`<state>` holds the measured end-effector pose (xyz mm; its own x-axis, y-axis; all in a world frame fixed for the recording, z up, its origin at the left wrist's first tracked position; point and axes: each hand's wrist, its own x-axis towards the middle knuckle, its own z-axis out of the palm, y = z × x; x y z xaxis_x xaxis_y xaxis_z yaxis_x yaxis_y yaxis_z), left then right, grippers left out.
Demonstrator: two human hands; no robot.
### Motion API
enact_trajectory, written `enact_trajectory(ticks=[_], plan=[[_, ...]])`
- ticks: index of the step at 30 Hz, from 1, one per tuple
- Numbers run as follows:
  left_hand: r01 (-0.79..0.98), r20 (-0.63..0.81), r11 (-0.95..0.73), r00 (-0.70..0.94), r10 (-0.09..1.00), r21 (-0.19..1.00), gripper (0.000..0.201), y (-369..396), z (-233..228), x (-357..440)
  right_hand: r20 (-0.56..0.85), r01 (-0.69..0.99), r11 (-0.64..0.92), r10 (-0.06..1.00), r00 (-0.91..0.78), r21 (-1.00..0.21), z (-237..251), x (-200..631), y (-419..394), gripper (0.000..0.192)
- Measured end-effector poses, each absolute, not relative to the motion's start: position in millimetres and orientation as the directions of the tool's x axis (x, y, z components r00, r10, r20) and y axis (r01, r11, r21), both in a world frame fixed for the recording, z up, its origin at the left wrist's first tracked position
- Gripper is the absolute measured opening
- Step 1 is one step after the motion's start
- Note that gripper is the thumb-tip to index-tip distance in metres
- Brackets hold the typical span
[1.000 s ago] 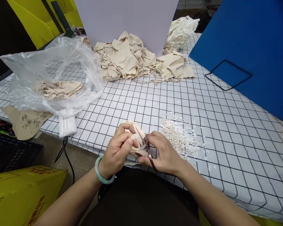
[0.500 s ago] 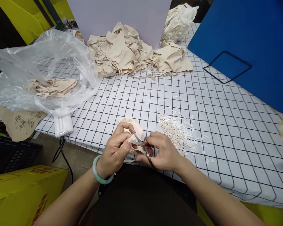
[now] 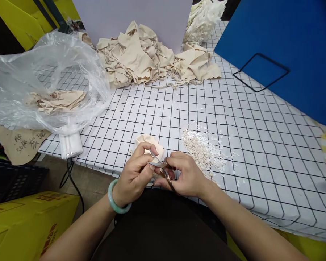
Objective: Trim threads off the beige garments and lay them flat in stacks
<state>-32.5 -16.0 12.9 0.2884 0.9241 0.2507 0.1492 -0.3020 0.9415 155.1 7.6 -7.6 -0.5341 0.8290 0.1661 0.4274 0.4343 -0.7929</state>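
Trimming is being done: beige fabric piece (image 3: 148, 142) pinched taut by left hand (image 3: 134, 177); thread snips (image 3: 163, 168) gripped by right hand (image 3: 186, 175), blades kept near the edge.

The table (image 3: 179, 108) wears a white cloth crossed by a black grid, and on it the cloth heap (image 3: 152, 58) is beige, like the folded piece (image 3: 149, 142) and the pale cream clippings (image 3: 203, 150). A blue board (image 3: 288, 47) stands to the right with a thin black outline on it, a pale lilac panel (image 3: 133, 14) behind. The bangle (image 3: 114, 197) is light green, the boxes (image 3: 24, 224) yellow, the bag (image 3: 43, 83) clear, the tag (image 3: 19, 143) brown.
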Motion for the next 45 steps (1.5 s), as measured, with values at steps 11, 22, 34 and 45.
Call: enact_trajectory(ticks=[11,22,34,45], plan=[[0.141,0.275,-0.340,0.348,0.896,0.930,0.030,-10.7,11.6,-24.6,0.225,0.470,0.441,0.866,-0.446,-0.764,-18.4,161.8,0.9,0.057],[0.115,0.208,-0.312,0.527,0.824,0.943,0.029,10.8,6.9,22.5,0.211,0.638,0.280,0.960,-0.184,-0.718,-42.4,204.2,-20.5,0.059],[0.723,0.175,-0.278,0.216,0.961,0.633,0.031,1.3,-12.0,-35.7,-0.137,0.458,-0.022,0.966,-0.221,-0.889,-30.4,209.1,-16.1,0.054],[0.609,0.265,-0.313,0.170,0.949,0.729,0.017,115.9,76.7,-66.0,0.187,0.295,0.273,0.939,-0.289,-0.915,48.2,109.3,135.2,0.012]])
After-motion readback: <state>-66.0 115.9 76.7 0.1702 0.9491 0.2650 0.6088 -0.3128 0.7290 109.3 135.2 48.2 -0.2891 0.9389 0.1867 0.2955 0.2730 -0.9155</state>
